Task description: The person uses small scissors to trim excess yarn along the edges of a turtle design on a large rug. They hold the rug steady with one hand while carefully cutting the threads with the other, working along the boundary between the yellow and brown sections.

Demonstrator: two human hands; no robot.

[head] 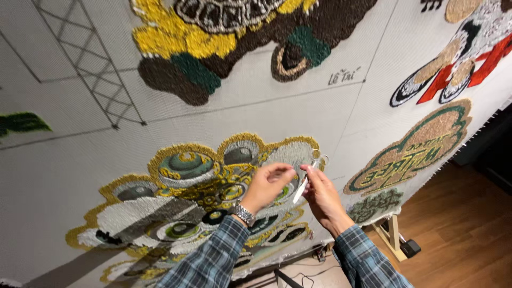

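Trimming tufts on the cloth [64, 160] with scissors [309, 176].
The rug design [192, 197] fills the cloth behind and below my hands; I judge it best to snip only the pinched strand and keep the blades flat to the pile. My right hand [321, 196] is closed round the scissors, tips down-left; just left, my left hand [266, 184] pinches narrow, what it holds too small to tell, wrists raised.

Matt white backing cloth [298, 114] w/ rough tufted yarn motif [186, 202] — glossy wood floor [458, 234], shiny metal scissors [312, 173].
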